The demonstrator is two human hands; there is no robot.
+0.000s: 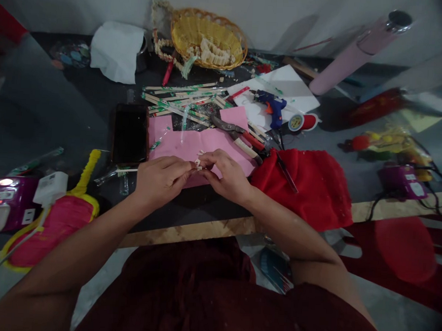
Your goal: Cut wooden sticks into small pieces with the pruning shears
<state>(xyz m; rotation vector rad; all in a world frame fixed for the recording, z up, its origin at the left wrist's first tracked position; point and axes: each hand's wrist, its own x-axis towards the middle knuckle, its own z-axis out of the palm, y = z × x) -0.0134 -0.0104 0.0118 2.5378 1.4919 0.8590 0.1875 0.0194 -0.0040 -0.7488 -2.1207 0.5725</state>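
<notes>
My left hand (163,180) and my right hand (228,175) meet fingertip to fingertip above the pink paper (187,146). Between them is a small pale piece (198,163), pinched by both hands; its exact shape is too small to tell. A thin pale stick (127,170) shows at the left side of my left hand. Pliers with red handles (237,132) lie just beyond my right hand. Several wrapped wooden sticks (183,102) are spread behind the paper.
A black phone (131,133) lies left of the paper, red cloth (305,184) right. Behind are a yellow basket (209,31), a blue glue gun (272,105), red thread (309,122) and a pink bottle (356,54). Purple adapters (9,201) stand far left.
</notes>
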